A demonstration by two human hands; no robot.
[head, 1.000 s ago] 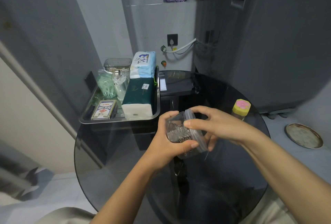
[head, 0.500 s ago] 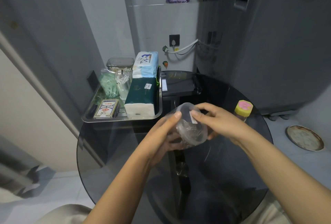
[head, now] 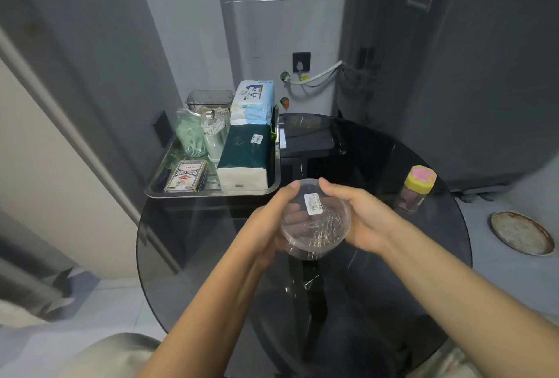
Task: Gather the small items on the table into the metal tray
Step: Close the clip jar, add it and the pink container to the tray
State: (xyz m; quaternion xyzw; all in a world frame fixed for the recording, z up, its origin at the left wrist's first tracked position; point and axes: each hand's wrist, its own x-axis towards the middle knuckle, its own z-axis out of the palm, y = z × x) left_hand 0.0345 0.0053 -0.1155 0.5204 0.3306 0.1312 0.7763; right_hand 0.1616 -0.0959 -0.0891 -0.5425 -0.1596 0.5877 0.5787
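Card box (head: 186, 176) reads "PLAYING CARDS" (upside down); other labels illegible.

Tray (head: 211, 193): far half packed; tissue pack (head: 245, 163) fills right side.
Free spot: near-left corner, beside card box (head: 186, 175).
Bench (head: 196, 226): bare near left; jar (head: 416, 188) stands right.

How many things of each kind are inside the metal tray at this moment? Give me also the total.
In the metal tray:
Tissue or wipe packs: 2, the blue-white pack and the dark green pack
Card box: 1
Clear bags: 2, the green-filled bag and the clear bag beside it
Lidded clear box: 1
Total: 6
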